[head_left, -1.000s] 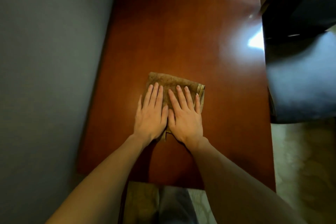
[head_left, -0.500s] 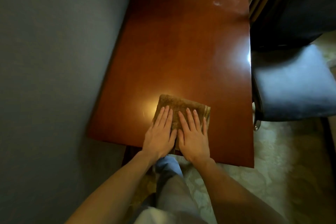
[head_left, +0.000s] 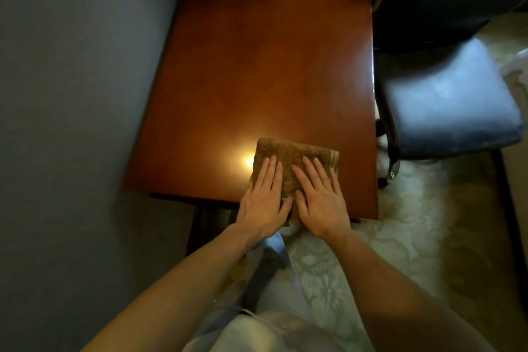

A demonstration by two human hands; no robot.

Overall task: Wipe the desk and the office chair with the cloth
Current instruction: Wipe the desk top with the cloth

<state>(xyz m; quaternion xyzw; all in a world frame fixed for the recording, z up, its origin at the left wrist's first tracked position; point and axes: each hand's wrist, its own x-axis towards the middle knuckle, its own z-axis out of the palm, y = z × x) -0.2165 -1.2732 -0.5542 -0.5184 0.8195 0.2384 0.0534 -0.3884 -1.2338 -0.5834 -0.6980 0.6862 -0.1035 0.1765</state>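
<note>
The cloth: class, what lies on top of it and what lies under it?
On the cloth lie the left hand and right hand, flat. Under it is the desk; that patch is hidden.

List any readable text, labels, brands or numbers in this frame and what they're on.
None: no readable text anywhere in the frame.
cloth: plain brown, no tag or print visible.
desk: bare polished wood; only pale smudges at the far end, not writing.
office chair: plain blue seat, no label showing.
left hand and right hand: flat on the cloth, no markings.
</note>
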